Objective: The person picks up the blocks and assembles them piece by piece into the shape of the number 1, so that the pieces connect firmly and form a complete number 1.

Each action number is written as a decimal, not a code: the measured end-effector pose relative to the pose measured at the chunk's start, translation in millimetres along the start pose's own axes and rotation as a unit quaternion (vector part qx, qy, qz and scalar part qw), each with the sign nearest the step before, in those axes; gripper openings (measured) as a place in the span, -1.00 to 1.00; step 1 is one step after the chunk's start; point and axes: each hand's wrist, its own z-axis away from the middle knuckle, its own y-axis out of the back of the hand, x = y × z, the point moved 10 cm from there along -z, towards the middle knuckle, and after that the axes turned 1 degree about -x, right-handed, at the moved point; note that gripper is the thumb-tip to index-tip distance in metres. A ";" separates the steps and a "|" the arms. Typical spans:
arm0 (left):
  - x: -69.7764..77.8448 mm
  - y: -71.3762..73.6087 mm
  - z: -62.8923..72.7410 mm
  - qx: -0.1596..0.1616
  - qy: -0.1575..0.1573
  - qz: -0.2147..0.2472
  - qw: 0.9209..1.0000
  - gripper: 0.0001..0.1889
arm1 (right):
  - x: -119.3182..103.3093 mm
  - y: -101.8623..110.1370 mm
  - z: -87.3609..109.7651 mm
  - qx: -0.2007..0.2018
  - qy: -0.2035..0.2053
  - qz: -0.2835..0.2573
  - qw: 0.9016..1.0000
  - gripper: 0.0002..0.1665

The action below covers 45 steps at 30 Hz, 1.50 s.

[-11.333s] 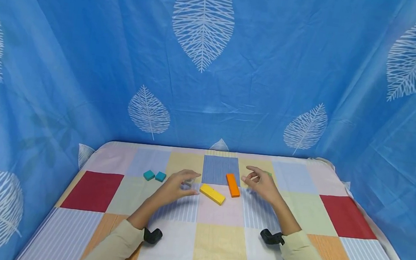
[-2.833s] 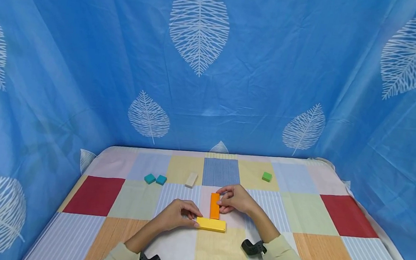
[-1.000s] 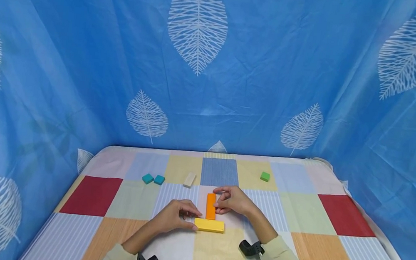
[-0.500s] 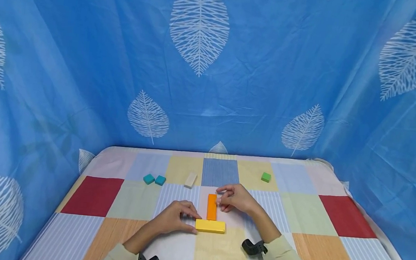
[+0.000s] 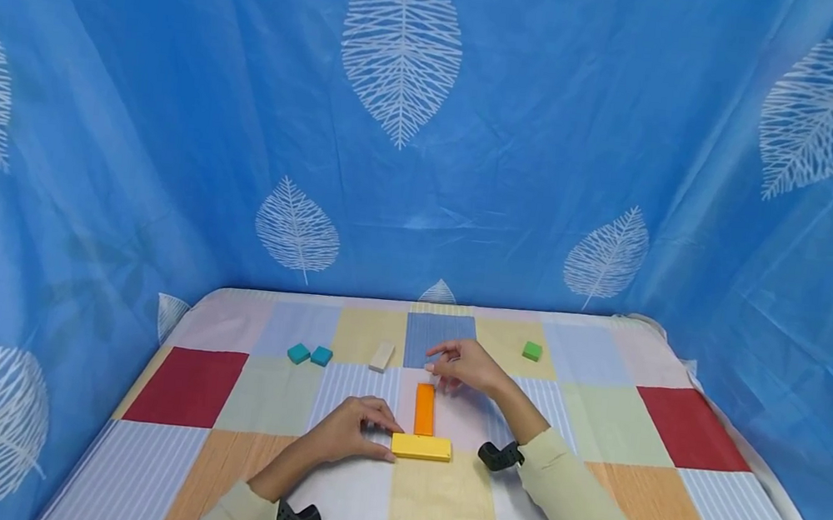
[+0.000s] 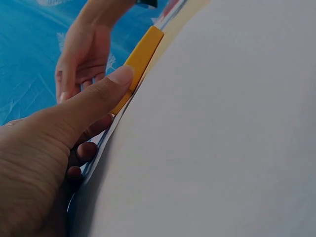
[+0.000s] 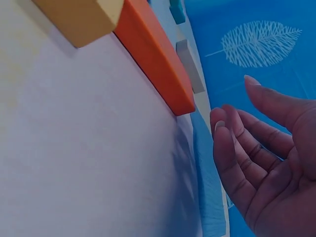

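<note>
A yellow block (image 5: 421, 447) lies crosswise on the patchwork cloth. The near end of an orange block (image 5: 425, 410) meets its far long side, so the two form an upside-down T. My left hand (image 5: 351, 431) pinches the yellow block's left end between thumb and fingers; in the left wrist view, the thumb (image 6: 98, 98) covers part of that block. Beyond the orange block's far end, my right hand (image 5: 470, 366) hovers with loosely bent fingers and nothing in them. The right wrist view shows a gap between those fingers (image 7: 227, 153) and the orange block (image 7: 158, 59).
Two teal blocks (image 5: 298, 353) lie at the back left, close to each other. A whitish block (image 5: 381, 356) sits to their right. One green block (image 5: 532, 351) is farther off at the back right. Blue curtain (image 5: 421, 210) hangs behind and on both sides.
My right hand has left the orange block and moved away from me, past its far end. Both blocks have kept their places over the last half second. My left hand stays at the yellow block.
</note>
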 end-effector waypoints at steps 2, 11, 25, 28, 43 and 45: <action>-1.1 0.5 -0.3 -0.003 0.005 -0.003 1.000 -0.70 | -2.8 -0.9 -5.8 -0.004 -0.003 0.005 1.000 -0.53; -0.3 -1.3 -0.3 -0.004 0.011 0.003 1.000 -0.70 | -14.4 -10.0 -26.4 -0.012 0.002 0.043 0.999 -0.60; 2.7 -0.2 0.8 -0.006 -0.006 0.009 1.000 -0.69 | -30.0 -31.4 -48.0 -0.030 0.026 0.083 0.996 -0.66; 3.4 1.4 0.7 -0.005 -0.007 0.006 1.000 -0.69 | -32.0 -33.4 -51.6 -0.030 0.030 0.091 0.995 -0.67; 1.6 0.8 0.0 -0.003 0.004 0.009 1.000 -0.71 | -29.5 -40.8 -65.4 0.006 0.023 0.146 0.989 -0.49; 1.4 -0.1 0.3 -0.003 0.003 0.012 1.000 -0.72 | -27.9 -41.9 -65.8 0.011 0.012 0.147 0.989 -0.47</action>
